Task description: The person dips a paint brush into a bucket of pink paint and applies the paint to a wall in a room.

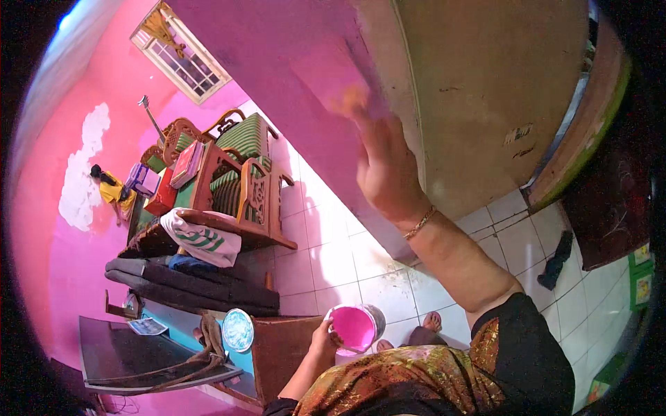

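Note:
My right hand (387,166), with a bracelet at the wrist, is raised against the pink-painted wall (291,57). It grips a paintbrush (354,101), blurred by motion, whose yellowish part shows past my fingers; the bristle end is too smeared to make out. Low in front of my body, my left hand (325,340) holds a paint bucket (379,323) by its rim. Bright pink paint (353,328) shows inside the bucket, which is tilted towards my view. To the right of my hand, the pink stops unevenly beside a brownish surface (468,130).
On the left stand a wooden cabinet (289,338), a flat television (151,353) and a round lid (238,330). Beyond are carved chairs with striped cushions (244,138) and a seated person in yellow (112,190). A dark cloth (555,260) lies on the tiled floor (333,260).

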Tool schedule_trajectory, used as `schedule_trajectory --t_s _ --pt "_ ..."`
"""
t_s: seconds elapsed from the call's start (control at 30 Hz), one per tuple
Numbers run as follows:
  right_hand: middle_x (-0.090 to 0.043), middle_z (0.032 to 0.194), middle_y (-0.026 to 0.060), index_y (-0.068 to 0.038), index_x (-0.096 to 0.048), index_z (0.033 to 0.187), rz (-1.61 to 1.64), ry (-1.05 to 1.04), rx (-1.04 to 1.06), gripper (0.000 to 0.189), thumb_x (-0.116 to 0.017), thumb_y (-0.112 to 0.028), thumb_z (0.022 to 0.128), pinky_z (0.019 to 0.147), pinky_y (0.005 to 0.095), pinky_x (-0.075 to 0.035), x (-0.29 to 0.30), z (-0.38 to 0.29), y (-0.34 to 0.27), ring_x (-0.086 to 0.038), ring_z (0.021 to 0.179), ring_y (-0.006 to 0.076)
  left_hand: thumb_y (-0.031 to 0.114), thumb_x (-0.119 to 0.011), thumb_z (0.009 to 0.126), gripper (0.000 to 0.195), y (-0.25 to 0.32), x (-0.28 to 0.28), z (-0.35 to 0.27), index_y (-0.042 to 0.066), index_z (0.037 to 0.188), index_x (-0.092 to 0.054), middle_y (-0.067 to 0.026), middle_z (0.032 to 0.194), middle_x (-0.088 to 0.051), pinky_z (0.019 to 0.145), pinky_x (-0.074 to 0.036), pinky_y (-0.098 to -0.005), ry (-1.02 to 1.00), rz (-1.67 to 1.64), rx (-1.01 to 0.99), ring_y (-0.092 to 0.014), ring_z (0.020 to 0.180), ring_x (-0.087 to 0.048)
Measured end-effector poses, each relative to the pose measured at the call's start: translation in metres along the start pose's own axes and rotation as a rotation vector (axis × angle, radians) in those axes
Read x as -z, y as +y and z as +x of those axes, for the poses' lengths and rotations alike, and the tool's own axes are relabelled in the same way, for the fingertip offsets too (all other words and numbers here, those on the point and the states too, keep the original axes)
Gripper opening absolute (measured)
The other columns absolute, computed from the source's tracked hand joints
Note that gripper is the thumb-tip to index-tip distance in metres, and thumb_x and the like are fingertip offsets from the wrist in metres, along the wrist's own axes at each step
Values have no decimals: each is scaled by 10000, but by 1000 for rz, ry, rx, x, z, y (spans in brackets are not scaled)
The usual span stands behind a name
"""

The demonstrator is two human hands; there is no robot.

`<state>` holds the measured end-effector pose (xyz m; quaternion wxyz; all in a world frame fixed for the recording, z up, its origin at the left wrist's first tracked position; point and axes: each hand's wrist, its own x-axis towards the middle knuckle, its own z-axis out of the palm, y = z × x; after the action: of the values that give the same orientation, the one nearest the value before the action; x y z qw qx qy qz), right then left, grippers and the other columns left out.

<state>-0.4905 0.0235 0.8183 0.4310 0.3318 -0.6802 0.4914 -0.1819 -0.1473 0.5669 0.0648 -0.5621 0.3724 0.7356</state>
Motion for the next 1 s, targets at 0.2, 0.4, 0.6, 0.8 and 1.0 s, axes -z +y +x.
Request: schedule_trajectory --t_s 0.2,0.4,0.6,0.8,1.0 --pt "-558 1017 199 -98 -452 1258 -55 -378 -351 496 -463 54 786 726 395 -474 11 -179 27 -542 899 373 319 -559 837 232 -4 18 -15 95 877 -515 -24 621 -428 519 -360 -307 -15 101 19 -164 559 -429" --pt "-578 964 193 -33 -500 1188 -14 -328 -402 395 -479 44 801 766 373 -453 45 -169 -33 -555 886 352 346 -547 839 282 -4 31 -23 78 919 -506 -61 675 -443 515 -364 -317 -36 26 54 -181 574 -442" --pt "-527 925 192 17 -460 1206 24 16 36 439 -516 59 773 714 384 -441 32 31 -52 -505 779 350 342 -551 837 298 10 1 -46 66 939 -502 -79 673 -450 497 -362 -320 -35 164 -85 -191 571 -446" --pt "-528 955 207 21 -437 1223 15 -32 -1 481 -477 89 748 691 405 -455 -9 29 -29 -511 796 361 331 -563 835 262 -2 -11 -46 80 894 -514 -64 665 -454 501 -367 -310 45 146 -145 -177 571 -440" --pt "-501 1025 275 -24 -401 1265 -9 -669 -538 485 -429 12 781 827 463 -429 28 -158 4 -508 958 422 321 -554 843 250 -31 7 -11 81 895 -507 -73 649 -452 515 -382 -320 50 -159 -13 -180 570 -440"
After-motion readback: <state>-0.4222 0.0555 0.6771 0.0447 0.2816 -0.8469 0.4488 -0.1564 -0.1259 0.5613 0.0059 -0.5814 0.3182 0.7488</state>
